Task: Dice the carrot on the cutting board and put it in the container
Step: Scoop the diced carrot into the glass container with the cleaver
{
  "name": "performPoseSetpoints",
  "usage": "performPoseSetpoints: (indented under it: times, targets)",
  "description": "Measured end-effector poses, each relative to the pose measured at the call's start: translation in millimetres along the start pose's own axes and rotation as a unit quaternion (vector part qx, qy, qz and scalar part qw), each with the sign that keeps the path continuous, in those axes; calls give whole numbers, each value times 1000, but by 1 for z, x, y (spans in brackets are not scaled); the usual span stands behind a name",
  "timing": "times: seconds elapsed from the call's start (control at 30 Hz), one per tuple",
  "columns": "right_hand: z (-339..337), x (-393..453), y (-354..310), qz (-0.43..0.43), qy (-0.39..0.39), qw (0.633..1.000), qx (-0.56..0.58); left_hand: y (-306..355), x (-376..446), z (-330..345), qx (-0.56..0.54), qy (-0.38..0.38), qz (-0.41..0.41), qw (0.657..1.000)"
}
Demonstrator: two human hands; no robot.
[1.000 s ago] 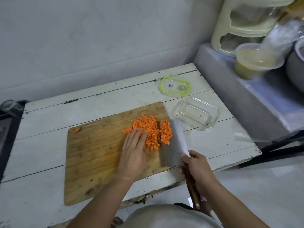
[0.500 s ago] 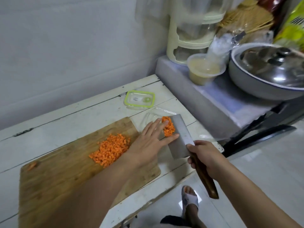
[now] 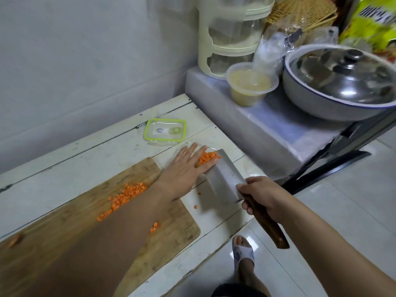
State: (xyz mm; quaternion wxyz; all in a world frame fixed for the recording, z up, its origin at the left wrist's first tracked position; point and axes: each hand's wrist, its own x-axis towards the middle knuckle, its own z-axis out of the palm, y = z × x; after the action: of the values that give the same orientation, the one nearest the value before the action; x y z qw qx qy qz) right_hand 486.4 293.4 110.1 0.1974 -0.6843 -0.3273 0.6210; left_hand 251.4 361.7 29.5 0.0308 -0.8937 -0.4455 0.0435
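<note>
Orange dice [image 3: 206, 157] are carried on the flat of a cleaver blade [image 3: 222, 179], held over the glass container [image 3: 188, 144], of which only a part of the clear rim is seen past the fingertips. The cleaver's wooden handle [image 3: 263, 219] is grasped in a clenched right hand [image 3: 260, 196], nearer the viewer than the container. The left hand [image 3: 188, 166] is laid with straight fingers against the heap, so that it is steadied on the steel; nothing is gripped by it. A larger share of diced carrot [image 3: 126, 196] is left on the wooden cutting board [image 3: 171, 230], on the viewer's side of the container, partly hidden by the forearm, and two stray cubes [image 3: 196, 206] lie on the white counter [image 3: 85, 155] between board and container. A green-rimmed lid [image 3: 164, 131] lies just beyond the container. The step is judged to be the tipping of one load, with the task perhaps halfway through. It would be done best if the blade's far edge were lowered inside the container rim before being tilted, the cubes swept off by flat fingers kept clear of the cutting edge. Spillage over the rim is the likely fault, the heap being loose; strays would need collecting afterwards.
</note>
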Motion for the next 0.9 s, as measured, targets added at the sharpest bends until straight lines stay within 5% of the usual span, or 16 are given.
performPoseSetpoints:
  times: [0.3,0.53,0.8,0.9]
  targets:
    - [-7,-3,-2,6,-1,999,-43,0,12,-9,-6,-73,-42,996]
    - [-1,-9,-13,-4,3,999,-41,8,22,-7,9,-20,36,999]
    - [-15,-25,-3,11,-8,999,-37,5,23,-19,29,-61,-36,997]
    - [-23,-24,9,-2,0,1000,-4,8,9,-28,-94,13,-108,990]
